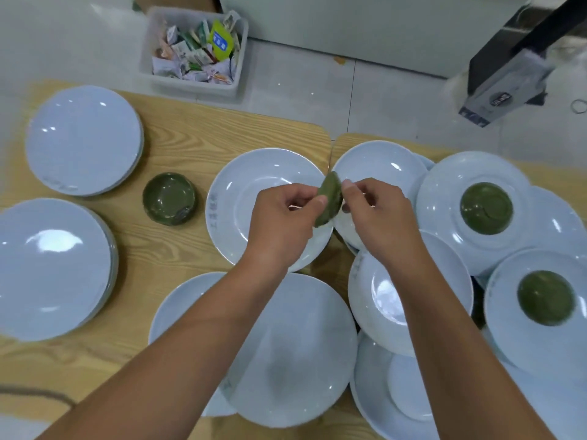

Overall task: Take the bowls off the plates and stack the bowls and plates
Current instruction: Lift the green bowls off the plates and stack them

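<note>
My left hand (282,214) and my right hand (374,214) both pinch one small green bowl (330,198), tilted on edge above the middle white plate (247,223). A stack of green bowls (169,198) stands on the wooden table to the left. Two more green bowls (486,207) (545,297) sit on white plates (444,223) (514,341) at the right. Two stacks of white plates (83,139) (52,268) stand at the far left. Other bare plates (292,350) (381,290) lie near me.
The wooden table (178,134) is two tops meeting at a seam behind the held bowl. On the floor beyond it stands a white bin (193,49) full of packets. A dark metal stand (514,65) is at the upper right.
</note>
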